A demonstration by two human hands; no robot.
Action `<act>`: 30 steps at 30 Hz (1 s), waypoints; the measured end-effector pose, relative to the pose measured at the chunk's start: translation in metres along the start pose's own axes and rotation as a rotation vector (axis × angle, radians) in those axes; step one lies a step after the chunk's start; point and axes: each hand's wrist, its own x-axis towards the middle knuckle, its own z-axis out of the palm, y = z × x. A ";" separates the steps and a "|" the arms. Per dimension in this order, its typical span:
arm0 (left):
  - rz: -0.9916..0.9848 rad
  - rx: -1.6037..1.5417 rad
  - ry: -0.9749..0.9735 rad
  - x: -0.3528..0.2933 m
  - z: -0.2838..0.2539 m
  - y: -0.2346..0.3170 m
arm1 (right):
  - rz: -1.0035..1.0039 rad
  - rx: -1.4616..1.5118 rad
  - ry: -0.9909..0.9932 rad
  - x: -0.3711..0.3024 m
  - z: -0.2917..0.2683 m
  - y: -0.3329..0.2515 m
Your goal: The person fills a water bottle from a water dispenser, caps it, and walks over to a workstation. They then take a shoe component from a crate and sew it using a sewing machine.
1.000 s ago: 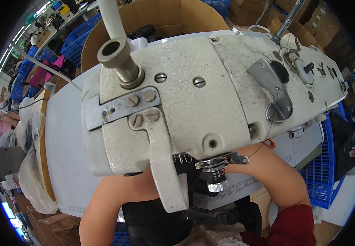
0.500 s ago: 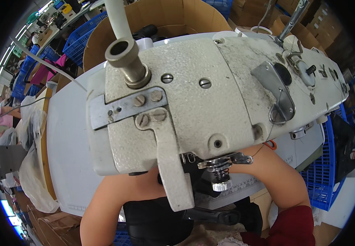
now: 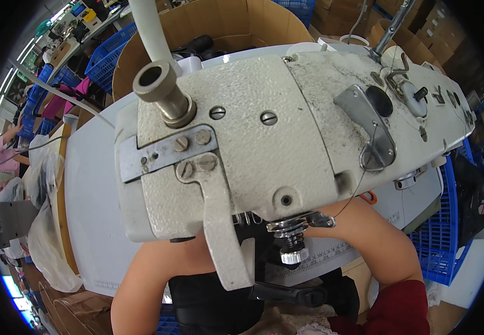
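Observation:
A cream-white sewing machine head point(image 3: 253, 151) fills the middle and hides both my hands. My left forearm point(image 3: 155, 268) comes up from the lower left and goes in under the machine's near side. From the lower right my right forearm point(image 3: 365, 229) bends in under it as well. Between the arms, black material point(image 3: 214, 301) hangs over the table's near edge and runs up beneath the machine. A pale lever point(image 3: 225, 240) and a silver tension knob point(image 3: 293, 255) jut out above it. What my fingers touch cannot be seen.
An orange handle point(image 3: 369, 196) lies by my right forearm on the white table point(image 3: 94, 195). A large cardboard bin point(image 3: 231, 19) with dark items stands behind. Blue crates point(image 3: 435, 251) flank the table on the right; clear plastic bags point(image 3: 49, 240) hang at left. Another person in pink point(image 3: 1, 159) is far left.
The machine head appears shifted slightly left in the picture. A pale grey patch now shows beside the lever, amid the black material. My forearms have barely moved. The person in pink has an arm raised.

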 end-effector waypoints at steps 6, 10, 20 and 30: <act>0.032 0.037 -0.001 0.000 0.003 -0.002 | 0.009 0.139 -0.022 -0.001 0.004 0.005; -0.037 -0.032 -0.029 0.001 -0.005 0.003 | -0.029 0.163 0.036 -0.001 -0.004 0.004; -0.026 -0.045 -0.159 0.008 -0.014 0.012 | -0.116 0.140 0.287 0.005 -0.006 -0.045; -0.067 -0.068 -0.206 0.012 -0.014 0.019 | -0.086 0.131 0.234 0.000 0.017 -0.031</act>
